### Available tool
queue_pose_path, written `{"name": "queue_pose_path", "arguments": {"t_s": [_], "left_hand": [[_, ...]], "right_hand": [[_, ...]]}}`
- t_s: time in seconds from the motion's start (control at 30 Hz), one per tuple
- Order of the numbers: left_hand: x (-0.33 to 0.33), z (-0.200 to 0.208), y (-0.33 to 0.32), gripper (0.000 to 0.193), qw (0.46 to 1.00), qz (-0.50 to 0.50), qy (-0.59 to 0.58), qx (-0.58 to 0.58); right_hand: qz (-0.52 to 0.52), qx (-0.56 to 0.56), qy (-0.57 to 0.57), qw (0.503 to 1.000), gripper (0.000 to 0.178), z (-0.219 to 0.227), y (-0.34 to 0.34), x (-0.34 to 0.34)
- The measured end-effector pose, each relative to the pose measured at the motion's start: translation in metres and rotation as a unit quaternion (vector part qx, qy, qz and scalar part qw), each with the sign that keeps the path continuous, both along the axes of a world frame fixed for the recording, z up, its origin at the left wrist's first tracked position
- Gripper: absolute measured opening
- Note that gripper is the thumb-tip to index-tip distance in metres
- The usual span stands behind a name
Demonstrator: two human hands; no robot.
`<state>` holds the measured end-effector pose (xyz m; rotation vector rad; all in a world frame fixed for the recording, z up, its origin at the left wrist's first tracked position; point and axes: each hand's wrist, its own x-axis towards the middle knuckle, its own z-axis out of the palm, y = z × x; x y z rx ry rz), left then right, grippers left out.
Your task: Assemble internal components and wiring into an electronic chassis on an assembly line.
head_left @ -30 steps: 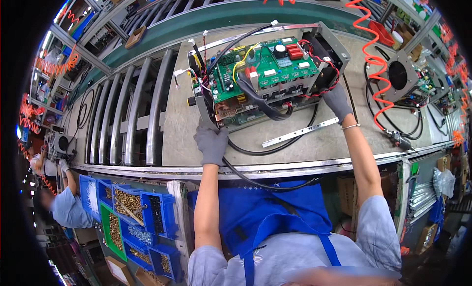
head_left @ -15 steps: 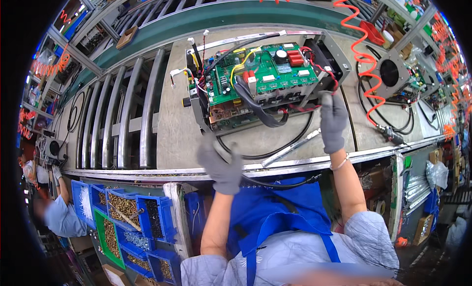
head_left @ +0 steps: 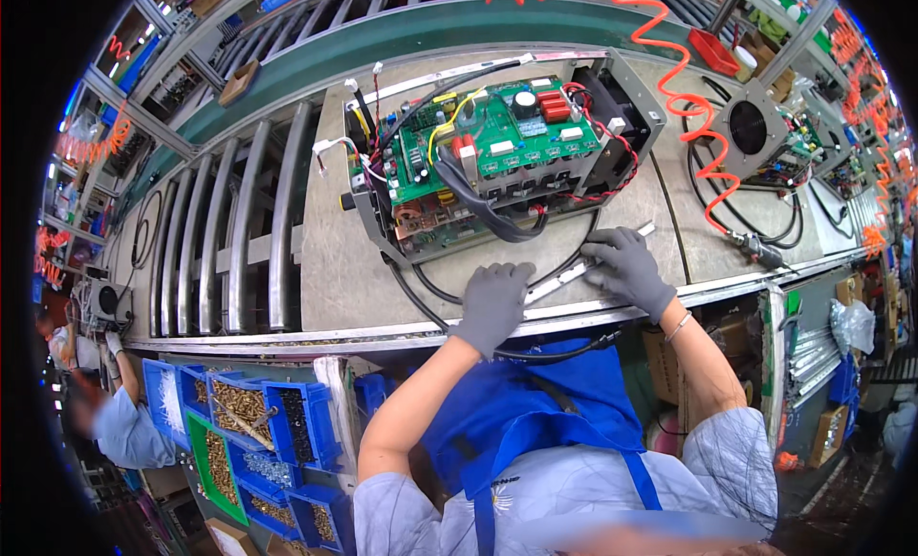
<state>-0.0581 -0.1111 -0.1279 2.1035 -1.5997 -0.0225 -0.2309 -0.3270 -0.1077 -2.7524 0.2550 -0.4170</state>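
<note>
A slim silvery metal strip (head_left: 561, 285) lies at a slant near the bench's front edge. My left hand (head_left: 492, 305), in a grey glove, closes on its left end. My grey-gloved right hand (head_left: 628, 271) has its fingers bent over the strip farther right, and the strip's far tip sticks out beyond them. Just behind stands an open metal chassis (head_left: 626, 107) with a green circuit board (head_left: 521, 135) on top, a fan at its right end and loose wires at its left. A thick black cable (head_left: 421, 298) loops in front of it and passes by my left hand.
Metal rollers (head_left: 251, 221) fill the bench to the left. Blue parts bins (head_left: 306, 422) with screws and a green bin (head_left: 212, 460) sit below. At right, an orange coiled hose (head_left: 698, 116) leads to a power screwdriver (head_left: 758, 250), near another fan unit (head_left: 751, 126). A co-worker (head_left: 134, 422) is at far left.
My right hand has come down from the chassis's right side to the strip. The left hand has moved right onto the strip's end. The whole view has shifted slightly.
</note>
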Motion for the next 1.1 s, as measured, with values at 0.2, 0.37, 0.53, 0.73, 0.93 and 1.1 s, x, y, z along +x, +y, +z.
{"name": "queue_pose_path", "arguments": {"t_s": [0.2,0.37,0.53,0.73,0.93,1.1], "left_hand": [[-0.005,0.062,-0.004,0.031,0.986,-0.115,-0.067,-0.102],[0.005,0.185,-0.052,0.045,0.920,-0.168,-0.245,-0.256],[0.038,0.189,-0.098,0.079,0.914,-0.220,-0.307,-0.146],[0.057,0.176,-0.049,0.090,0.838,-0.290,-0.441,0.136],[0.100,0.106,-0.038,0.018,0.824,-0.280,-0.474,-0.135],[0.099,0.115,-0.035,0.032,0.908,-0.262,-0.315,0.086]], "right_hand": [[0.106,-0.048,-0.036,0.993,0.029,-0.023,-0.023,0.001],[0.146,-0.101,-0.044,0.983,0.031,0.000,-0.021,-0.007],[0.186,0.038,0.046,0.981,0.019,0.082,0.018,-0.026],[0.115,0.270,0.066,0.954,0.009,0.180,0.006,-0.048],[0.134,0.152,-0.024,0.979,0.024,0.231,0.012,0.034],[0.163,-0.018,-0.084,0.983,0.029,0.215,0.018,0.109]]}}
